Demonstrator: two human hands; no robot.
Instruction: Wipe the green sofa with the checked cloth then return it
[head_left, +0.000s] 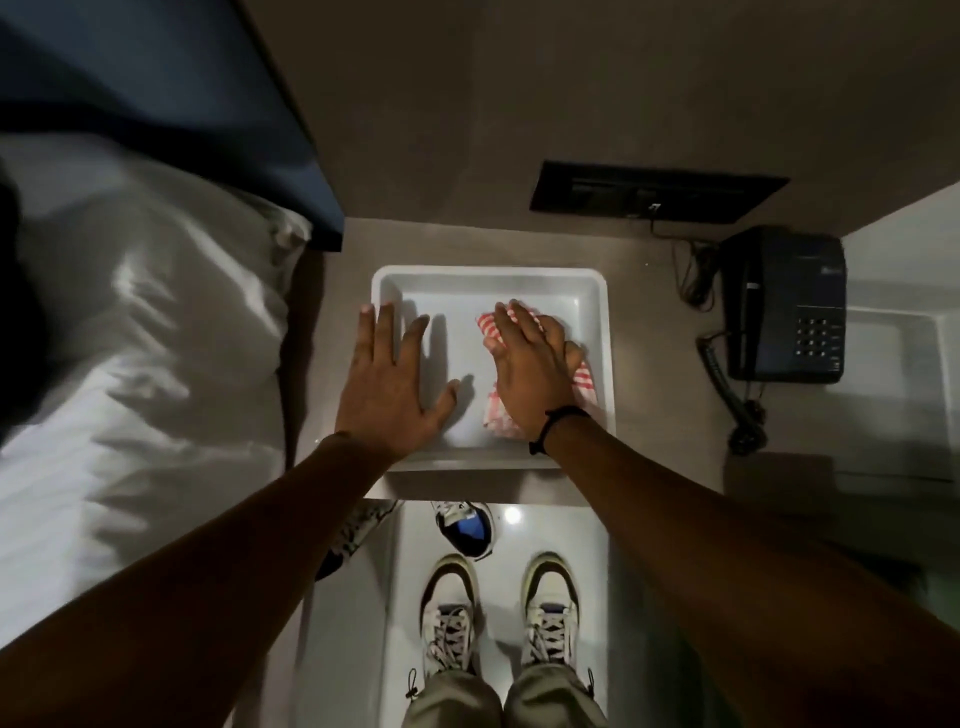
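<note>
Pressed flat, fingers together, right hand (530, 358) on red-and-white checked cloth (584, 382) at right side of white plastic tray (488, 275) on bedside counter (665, 415); nothing pinched. Left hand (389, 379) spread over tray's left rim. Either about to lift or just returned; cannot tell. No green sofa visible.

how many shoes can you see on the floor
4: two worn sneakers below; a loose one above them; a fourth, half hidden under the left forearm.
</note>
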